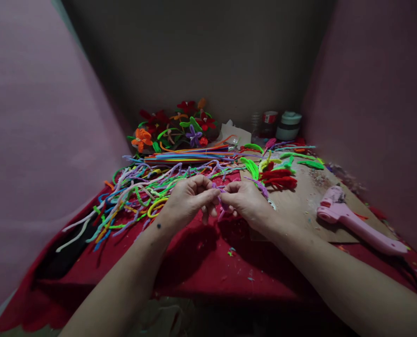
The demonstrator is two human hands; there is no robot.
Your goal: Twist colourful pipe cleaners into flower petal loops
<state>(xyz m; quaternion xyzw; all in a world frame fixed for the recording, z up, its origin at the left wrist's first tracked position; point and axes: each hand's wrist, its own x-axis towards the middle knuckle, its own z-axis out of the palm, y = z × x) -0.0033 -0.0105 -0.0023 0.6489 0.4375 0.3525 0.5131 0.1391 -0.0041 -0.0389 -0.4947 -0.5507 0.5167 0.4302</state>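
A purple pipe cleaner is held in the air between the two hands, above the front part of a red cloth. It is pinched between thumb and forefinger of the left hand and, just beside that grip, by thumb and forefinger of the right hand. The fingertips of the two hands are brought close together, and the other fingers are curled beneath.

The pipe cleaner is seen as thin, fuzzy and bent, its colour shifting from violet near the top to a pinker purple below, where a short piece is shown hanging under the fingers. Most of its length is covered by the fingers, so its full shape cannot be told, nor whether it is one strand or several.

To the left, the cloth is covered by a tangle of loose pipe cleaners in lilac, green, white, blue and orange, with a yellow loop near the left wrist. On the right, a sheet of cardboard is partly covered by red petals and a pink glue gun. Behind, fuzzy flowers are grouped near the wall.
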